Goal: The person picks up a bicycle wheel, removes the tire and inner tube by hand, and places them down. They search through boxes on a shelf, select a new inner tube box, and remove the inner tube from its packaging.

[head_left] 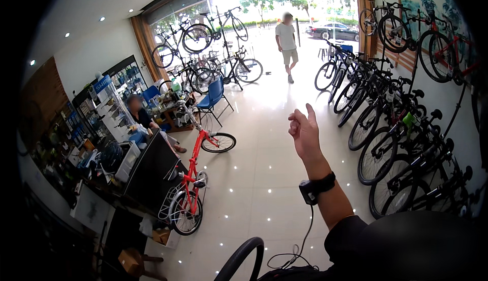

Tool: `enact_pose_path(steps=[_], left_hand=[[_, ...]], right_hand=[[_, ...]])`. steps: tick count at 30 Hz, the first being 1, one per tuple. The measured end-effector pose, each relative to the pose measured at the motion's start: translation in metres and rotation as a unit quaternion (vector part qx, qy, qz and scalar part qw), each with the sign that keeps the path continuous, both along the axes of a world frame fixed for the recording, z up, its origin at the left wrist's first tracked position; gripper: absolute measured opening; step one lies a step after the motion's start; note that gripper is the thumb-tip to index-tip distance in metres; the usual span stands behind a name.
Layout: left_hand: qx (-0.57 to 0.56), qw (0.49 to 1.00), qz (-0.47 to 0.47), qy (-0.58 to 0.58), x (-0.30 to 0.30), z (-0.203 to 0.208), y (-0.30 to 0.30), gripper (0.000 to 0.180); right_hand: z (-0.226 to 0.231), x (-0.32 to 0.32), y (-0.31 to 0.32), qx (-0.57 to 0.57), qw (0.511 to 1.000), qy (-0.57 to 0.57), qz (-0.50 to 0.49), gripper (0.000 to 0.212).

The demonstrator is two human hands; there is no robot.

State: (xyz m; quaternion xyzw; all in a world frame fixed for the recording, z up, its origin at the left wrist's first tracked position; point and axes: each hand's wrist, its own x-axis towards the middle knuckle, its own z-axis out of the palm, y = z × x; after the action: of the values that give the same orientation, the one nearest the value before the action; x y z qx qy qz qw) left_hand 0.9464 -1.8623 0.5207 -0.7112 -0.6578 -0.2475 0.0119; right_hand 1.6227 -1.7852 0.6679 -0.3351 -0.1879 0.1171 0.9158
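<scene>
My right hand [306, 131] is raised in mid-air over the floor. One finger stretches up and the others are loosely bent, with nothing seen in them. A black strap with a small black device [316, 188] is round the wrist, and a thin cable [307, 230] hangs from it. My left hand is out of view. At the bottom edge, close in front of me, part of a black bicycle tyre [243, 256] shows. To the left, a red bicycle [192, 166] with a silver rear rack stands beside a dark counter.
A long row of bicycles [373, 118] lines the right wall, with others hung above. The dark counter [147, 172] carries clutter; a person [136, 109] sits behind it. A blue chair [214, 95] stands farther back. Another person [287, 42] is near the wide entrance. A wooden stool [140, 263] is lower left.
</scene>
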Motion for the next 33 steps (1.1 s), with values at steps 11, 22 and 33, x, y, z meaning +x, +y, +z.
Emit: enact_pose_path(steps=[11,22,33], left_hand=[[0.083,0.995,-0.048,0.018,0.026,0.065,0.021,0.037],[0.126,0.979,-0.152,-0.054,0.024,0.084,0.061,0.029],[0.011,0.973,-0.076,-0.216,-0.151,0.043,0.113,0.033]], right_hand=[[-0.138,-0.233,0.001,-0.122,0.735,-0.547,0.381,0.054],[-0.123,-0.282,0.012,-0.122,0.699,-0.624,0.328,0.051],[-0.102,-0.414,0.062,-0.145,0.653,-0.649,0.364,0.052]])
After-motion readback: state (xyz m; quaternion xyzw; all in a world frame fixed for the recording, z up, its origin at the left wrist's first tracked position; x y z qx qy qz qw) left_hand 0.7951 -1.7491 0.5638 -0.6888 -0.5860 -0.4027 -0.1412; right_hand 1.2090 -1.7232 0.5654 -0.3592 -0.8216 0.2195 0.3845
